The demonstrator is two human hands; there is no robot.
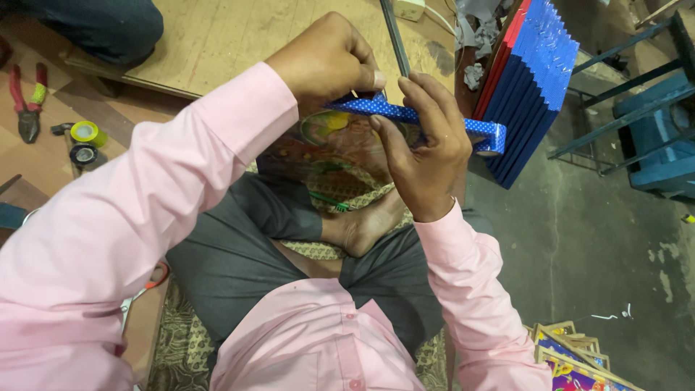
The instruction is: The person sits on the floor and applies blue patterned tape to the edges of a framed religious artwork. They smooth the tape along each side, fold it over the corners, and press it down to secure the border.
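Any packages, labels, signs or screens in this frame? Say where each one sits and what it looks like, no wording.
No packages, signs or screens show.
Printed picture panel: between left hand and right hand, rectangular, orange, green and yellow print.
Blue dotted tape: along the panel's top edge, white dots.
Framed prints: bottom right on the floor, gold borders, purple and multicolour.
Stacked panels: upper right, blue edges, one red.

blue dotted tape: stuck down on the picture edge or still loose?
Partly loose: the tape runs along the picture edge, its end curling free at right.
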